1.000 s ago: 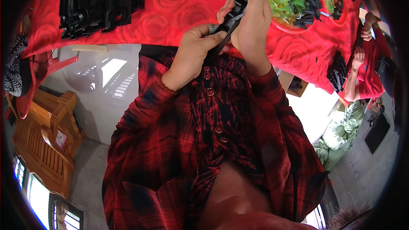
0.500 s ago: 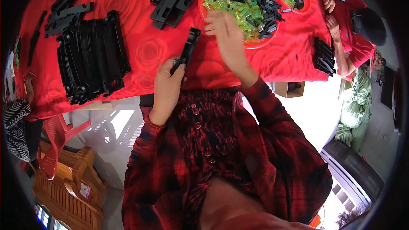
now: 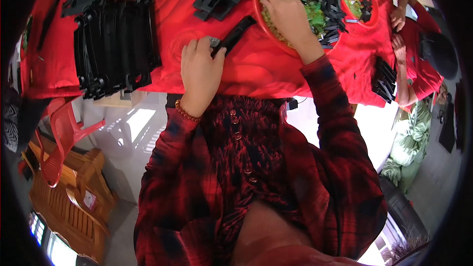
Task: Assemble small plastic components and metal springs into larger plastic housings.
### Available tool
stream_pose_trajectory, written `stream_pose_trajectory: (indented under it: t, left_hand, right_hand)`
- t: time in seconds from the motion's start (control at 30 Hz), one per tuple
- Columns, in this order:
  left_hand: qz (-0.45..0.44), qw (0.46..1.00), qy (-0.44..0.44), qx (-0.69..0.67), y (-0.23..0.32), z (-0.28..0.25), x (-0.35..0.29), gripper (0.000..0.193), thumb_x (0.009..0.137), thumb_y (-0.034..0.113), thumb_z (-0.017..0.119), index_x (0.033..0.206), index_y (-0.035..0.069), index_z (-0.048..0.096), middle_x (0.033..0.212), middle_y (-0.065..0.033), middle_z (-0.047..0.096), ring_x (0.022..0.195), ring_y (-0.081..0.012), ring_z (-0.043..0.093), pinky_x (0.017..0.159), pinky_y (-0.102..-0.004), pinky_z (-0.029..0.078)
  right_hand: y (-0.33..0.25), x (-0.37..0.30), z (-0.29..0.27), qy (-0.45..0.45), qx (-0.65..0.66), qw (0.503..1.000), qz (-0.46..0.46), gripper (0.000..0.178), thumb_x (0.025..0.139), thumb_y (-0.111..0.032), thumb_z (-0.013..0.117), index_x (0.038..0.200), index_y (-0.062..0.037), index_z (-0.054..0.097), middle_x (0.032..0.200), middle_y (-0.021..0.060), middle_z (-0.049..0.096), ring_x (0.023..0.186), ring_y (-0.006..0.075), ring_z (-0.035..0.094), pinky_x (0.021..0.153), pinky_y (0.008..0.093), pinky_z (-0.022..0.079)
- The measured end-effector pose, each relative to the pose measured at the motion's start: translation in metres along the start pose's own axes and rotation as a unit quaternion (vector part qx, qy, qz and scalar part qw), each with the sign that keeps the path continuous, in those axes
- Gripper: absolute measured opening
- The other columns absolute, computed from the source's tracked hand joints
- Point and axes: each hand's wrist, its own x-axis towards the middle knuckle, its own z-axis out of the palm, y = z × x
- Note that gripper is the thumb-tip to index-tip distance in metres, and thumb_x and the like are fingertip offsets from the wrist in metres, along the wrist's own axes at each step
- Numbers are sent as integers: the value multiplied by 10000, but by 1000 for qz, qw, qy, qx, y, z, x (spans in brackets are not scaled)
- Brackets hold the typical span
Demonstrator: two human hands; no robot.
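At red-clothed table [image 3: 241,79] | left hand [image 3: 201,69] grips black part [image 3: 237,34] | right hand [image 3: 286,14] curled, hold unclear

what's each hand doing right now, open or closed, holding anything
Left hand: closed, holding a long black part.
Right hand: at the nearer red bowl; open or closed on a piece, cannot be told.

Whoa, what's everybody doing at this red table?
One person's left hand holds a long black part. The right hand is at a red bowl of green pieces and small black pieces; its fingertips are hard to see. A row of similar parts lies to the left, and another person's hand is at the right.
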Motion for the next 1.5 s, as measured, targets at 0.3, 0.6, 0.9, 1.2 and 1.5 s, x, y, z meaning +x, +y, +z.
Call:
stream_pose_trajectory:
  t: [0.3, 0.6, 0.9, 1.2, 1.5]
  left_hand:
    - [-11, 997, -62, -41, -10, 0, 4, 207, 816, 180, 715, 954, 42, 647, 897, -130, 661, 877, -365, 607, 788, -493, 463]
    - [33, 990, 1, -136, -22, -10, -20, 268, 876, 165, 702, 1052, -13, 605, 944, -157, 648, 920, -357, 586, 821, -451, 448]
    - [14, 1000, -9, -22, -20, -11, -17, 193, 849, 155, 705, 923, 9, 604, 860, -166, 627, 838, -381, 602, 729, -473, 480]
    - [-68, 996, -44, -24, -19, -12, -6, 272, 835, 254, 734, 860, 21, 596, 803, -172, 652, 757, -403, 642, 632, -498, 495]
    - [-144, 980, -82, -113, -21, -13, -1, 289, 842, 281, 730, 819, 18, 612, 752, -160, 652, 724, -389, 635, 622, -486, 481]
  right_hand:
    - [2, 18, 20, 196, 95, 975, -53, 205, 990, -211, 585, 1099, -43, 628, 926, 57, 622, 807, 192, 627, 726, 313, 527]
    - [-91, -13, -20, -69, 518, 791, 318, 180, 985, -55, 614, 1161, -18, 622, 962, 32, 682, 761, 68, 604, 668, 225, 510]
    - [-104, -34, 11, -90, 440, 838, 311, 190, 931, -30, 657, 1118, -26, 622, 907, 82, 662, 684, 123, 612, 630, 267, 514]
    - [-104, -39, 24, -53, 393, 880, 261, 169, 915, -11, 656, 1077, -9, 609, 915, 125, 659, 730, 207, 683, 661, 320, 544]
    - [-104, -26, 21, -69, 416, 868, 260, 174, 929, -12, 636, 1099, -10, 596, 907, 133, 648, 702, 208, 691, 631, 311, 556]
